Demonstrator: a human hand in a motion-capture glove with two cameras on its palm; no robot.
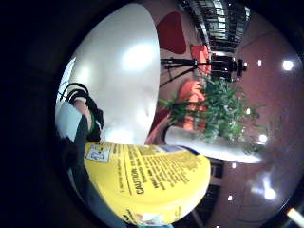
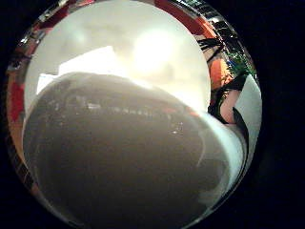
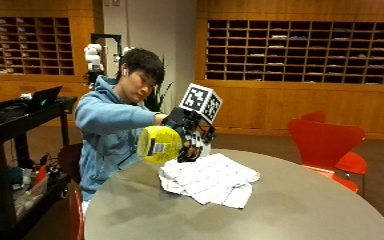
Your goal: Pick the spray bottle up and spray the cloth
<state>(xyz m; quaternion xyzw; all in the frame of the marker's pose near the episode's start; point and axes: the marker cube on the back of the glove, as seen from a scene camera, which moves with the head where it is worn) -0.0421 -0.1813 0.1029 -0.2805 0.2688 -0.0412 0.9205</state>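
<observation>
Your hand (image 3: 191, 134) grips the yellow bottle (image 3: 159, 144), fingers curled round it, holding it tipped in the air just above the cloth (image 3: 208, 179). The cloth lies crumpled on the round counter (image 3: 298, 210), near its far edge.

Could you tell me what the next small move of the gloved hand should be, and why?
Probably squeezing the trigger. The black-gloved right hand already holds the yellow plastic spray bottle lifted off the round grey table, tipped on its side just above the white folded cloth. The nozzle is hidden behind the hand, so a slight tilt towards the cloth first may be wise.
</observation>
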